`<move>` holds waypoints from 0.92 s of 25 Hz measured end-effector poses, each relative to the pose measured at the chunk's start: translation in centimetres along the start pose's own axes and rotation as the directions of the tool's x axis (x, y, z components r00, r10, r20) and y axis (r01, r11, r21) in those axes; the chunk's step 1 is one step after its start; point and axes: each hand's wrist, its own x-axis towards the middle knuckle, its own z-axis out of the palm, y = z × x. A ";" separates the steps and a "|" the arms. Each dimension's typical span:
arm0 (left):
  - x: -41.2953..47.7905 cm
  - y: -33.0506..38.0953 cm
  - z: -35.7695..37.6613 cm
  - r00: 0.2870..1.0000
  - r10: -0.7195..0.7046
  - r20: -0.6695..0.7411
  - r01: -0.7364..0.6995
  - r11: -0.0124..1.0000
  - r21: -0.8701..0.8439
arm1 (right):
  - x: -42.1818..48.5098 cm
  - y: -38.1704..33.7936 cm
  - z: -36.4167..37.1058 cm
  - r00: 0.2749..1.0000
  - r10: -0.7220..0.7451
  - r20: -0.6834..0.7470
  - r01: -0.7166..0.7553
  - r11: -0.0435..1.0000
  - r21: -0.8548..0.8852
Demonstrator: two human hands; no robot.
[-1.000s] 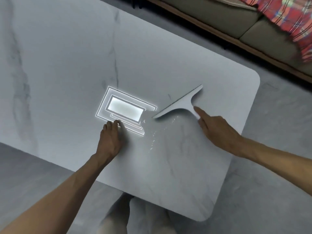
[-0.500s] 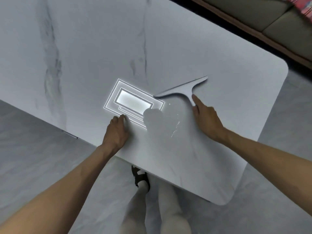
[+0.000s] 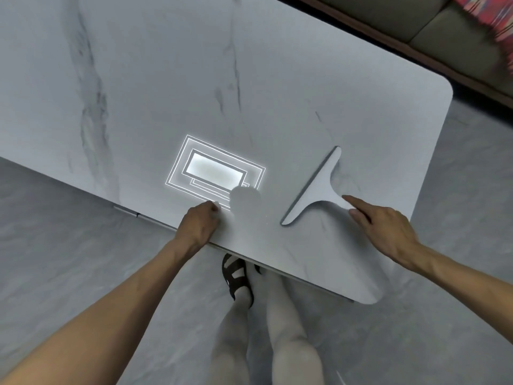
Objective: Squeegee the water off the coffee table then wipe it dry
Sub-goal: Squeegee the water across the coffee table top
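Note:
A white marble-look coffee table (image 3: 277,79) fills the upper view. A light grey squeegee (image 3: 315,188) lies on it near the front edge, its blade running diagonally. My right hand (image 3: 383,226) grips the end of the squeegee's handle, index finger stretched along it. My left hand (image 3: 198,225) rests knuckles-down on the table's front edge, fingers curled with nothing in them. A few small water drops (image 3: 266,216) glint between the two hands.
A ceiling lamp's bright reflection (image 3: 213,169) shines on the tabletop by my left hand. A sofa (image 3: 444,29) with a red plaid blanket (image 3: 499,20) stands beyond the table's far right. My legs and a dark sandal (image 3: 236,276) are below the front edge, on grey floor.
The squeegee has been drawn right and toward the front edge, its blade turning from nearly crosswise to steeply diagonal. The streak of water seen earlier has shrunk to a few drops. My left hand stayed put.

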 end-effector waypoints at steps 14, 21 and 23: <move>-2.6 1.2 5.3 0.991 0.088 -0.106 -0.073 0.988 0.134 | 3.3 -6.3 7.8 0.870 -0.389 0.303 0.401 0.916 0.025; -3.3 5.5 9.4 0.985 0.055 -0.164 -0.014 0.970 0.242 | 0.9 8.1 4.1 0.938 -0.267 0.220 0.291 0.953 -0.085; -4.0 6.4 10.1 0.978 0.015 -0.207 0.025 0.982 0.187 | 0.1 10.5 2.7 0.945 -0.254 0.208 0.283 0.951 -0.123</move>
